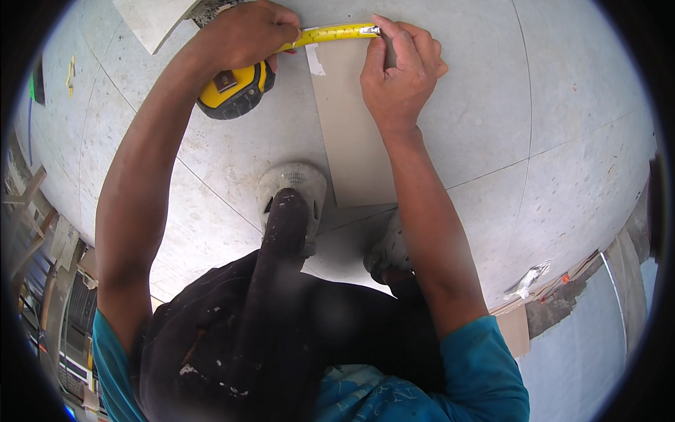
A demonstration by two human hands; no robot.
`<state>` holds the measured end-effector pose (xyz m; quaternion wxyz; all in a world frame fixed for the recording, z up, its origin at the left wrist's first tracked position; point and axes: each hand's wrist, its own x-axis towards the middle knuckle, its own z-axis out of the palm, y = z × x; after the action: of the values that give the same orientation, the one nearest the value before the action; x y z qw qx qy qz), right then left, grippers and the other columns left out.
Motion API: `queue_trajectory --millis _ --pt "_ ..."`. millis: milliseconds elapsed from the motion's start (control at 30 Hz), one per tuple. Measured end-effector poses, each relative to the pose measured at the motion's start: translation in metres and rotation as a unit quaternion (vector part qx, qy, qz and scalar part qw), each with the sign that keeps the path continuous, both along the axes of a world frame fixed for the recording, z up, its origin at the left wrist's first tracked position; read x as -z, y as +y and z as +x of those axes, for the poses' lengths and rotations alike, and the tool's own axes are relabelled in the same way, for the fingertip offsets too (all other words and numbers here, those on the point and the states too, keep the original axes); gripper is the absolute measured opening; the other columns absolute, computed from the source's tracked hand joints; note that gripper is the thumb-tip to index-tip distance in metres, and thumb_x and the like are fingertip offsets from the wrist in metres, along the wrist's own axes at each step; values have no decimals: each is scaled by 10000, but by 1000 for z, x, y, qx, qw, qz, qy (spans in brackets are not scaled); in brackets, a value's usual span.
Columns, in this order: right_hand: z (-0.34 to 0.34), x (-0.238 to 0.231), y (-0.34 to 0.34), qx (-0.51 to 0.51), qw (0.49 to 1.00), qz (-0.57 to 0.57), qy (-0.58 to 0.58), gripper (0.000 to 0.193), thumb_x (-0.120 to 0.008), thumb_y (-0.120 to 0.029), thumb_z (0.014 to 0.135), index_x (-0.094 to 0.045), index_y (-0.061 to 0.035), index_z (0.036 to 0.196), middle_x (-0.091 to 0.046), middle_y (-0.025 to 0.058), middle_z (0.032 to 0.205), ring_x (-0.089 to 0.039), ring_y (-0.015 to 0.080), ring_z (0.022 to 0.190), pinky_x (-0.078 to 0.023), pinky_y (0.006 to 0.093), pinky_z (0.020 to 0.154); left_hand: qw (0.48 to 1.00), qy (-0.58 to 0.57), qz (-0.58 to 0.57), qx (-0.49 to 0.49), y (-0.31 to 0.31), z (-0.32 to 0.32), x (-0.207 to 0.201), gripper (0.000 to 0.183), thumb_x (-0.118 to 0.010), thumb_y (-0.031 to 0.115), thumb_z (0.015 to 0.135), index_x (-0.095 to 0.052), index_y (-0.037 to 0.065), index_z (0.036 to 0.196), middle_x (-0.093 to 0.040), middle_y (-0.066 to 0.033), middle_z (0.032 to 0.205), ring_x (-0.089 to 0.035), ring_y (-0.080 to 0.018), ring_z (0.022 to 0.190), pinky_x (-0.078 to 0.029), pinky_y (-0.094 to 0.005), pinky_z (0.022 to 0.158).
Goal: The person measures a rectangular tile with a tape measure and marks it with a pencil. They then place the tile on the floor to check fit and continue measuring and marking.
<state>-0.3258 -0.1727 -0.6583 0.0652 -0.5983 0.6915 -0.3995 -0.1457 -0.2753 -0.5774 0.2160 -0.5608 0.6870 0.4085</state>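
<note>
My left hand (246, 35) is closed at the upper middle, its fingers pinching the yellow blade of a tape measure (330, 33). The yellow and black case (235, 91) of the tape shows just below that hand, partly covered by the wrist. A short length of blade runs rightward to my right hand (404, 74), whose thumb and fingers close on the metal end hook. Under the blade, a narrow beige-grey tile strip (351, 126) lies on the floor, its far end near the tape. One white patch marks the strip's left edge. My right forearm crosses over its right side.
Large pale tiles with dark joints make up the floor (485, 77). My shoes (292, 183) stand close to the strip's near end. A cut tile piece (151, 21) lies at the upper left. Wooden pieces (60, 260) crowd the left edge; crumpled clear plastic (527, 281) lies at right.
</note>
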Motion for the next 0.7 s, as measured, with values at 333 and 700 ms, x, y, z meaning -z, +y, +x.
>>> queue_trajectory --millis 333,700 --pt "1 1 0 5 1000 6 1 294 -671 -55 768 -722 -195 1022 -598 -59 956 -526 168 905 -285 383 810 1000 16 19 -2 -4 1 0 352 -464 363 941 -686 95 999 -684 -53 849 -660 -101 632 -544 -290 715" --pt "-1 0 1 3 1000 10 4 295 -671 -53 768 -720 -187 1027 -596 -55 964 -523 167 915 -283 385 814 1000 -1 20 18 -8 0 0 366 -466 371 911 -689 88 978 -680 -60 809 -665 -100 638 -541 -304 732"
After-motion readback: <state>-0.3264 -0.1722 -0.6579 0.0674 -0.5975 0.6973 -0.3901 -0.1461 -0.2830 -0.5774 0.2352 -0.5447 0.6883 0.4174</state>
